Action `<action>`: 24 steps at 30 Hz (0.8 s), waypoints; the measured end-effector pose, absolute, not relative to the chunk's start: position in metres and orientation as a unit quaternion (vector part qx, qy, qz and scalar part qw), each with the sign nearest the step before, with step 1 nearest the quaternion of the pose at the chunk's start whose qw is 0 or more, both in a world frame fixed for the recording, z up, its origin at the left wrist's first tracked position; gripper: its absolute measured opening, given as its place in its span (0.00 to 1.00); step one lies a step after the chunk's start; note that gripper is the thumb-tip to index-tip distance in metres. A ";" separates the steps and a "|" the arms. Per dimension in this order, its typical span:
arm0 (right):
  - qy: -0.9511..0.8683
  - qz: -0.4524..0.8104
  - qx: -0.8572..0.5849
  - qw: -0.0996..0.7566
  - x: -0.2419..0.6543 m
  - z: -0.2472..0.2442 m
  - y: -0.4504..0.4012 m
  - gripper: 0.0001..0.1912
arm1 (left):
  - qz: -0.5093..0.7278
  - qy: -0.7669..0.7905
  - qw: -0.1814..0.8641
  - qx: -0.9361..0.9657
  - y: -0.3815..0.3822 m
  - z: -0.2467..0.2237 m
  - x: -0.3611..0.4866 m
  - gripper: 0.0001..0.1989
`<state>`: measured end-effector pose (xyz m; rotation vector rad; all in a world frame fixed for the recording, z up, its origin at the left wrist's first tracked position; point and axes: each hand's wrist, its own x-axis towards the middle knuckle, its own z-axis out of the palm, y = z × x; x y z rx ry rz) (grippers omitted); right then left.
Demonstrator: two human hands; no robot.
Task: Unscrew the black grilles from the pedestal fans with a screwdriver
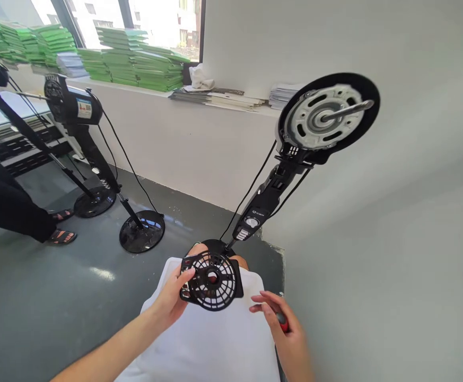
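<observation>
Your left hand (175, 289) grips the black round grille (214, 281) by its left edge, thumb on top, holding it over the white cloth (219, 339) on your lap. Your right hand (285, 323), just to the right of the grille and apart from it, has its fingers curled around a tool with a red and black handle (282, 321). Beyond your hands, the fan stand (257, 212) leans up and to the right, its motor head (329, 114) showing a bare metal shaft. Farther off to the left of your hands stands another fan stand (96, 159).
</observation>
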<state>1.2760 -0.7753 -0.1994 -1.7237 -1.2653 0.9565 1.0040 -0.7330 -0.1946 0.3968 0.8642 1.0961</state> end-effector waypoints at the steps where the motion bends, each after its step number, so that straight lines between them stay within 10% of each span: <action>1: -0.495 0.395 -0.669 0.388 1.274 -0.199 -0.772 0.27 | 0.501 0.369 0.761 0.184 -0.730 -0.188 1.011 0.30; 19: -0.531 0.357 -0.648 0.413 1.278 -0.156 -0.755 0.34 | 0.440 0.357 0.732 0.379 -0.715 -0.152 1.014 0.27; 24: -0.662 0.453 -0.561 0.206 1.271 -0.127 -0.750 0.24 | 0.307 0.338 0.726 0.514 -0.693 -0.139 1.013 0.26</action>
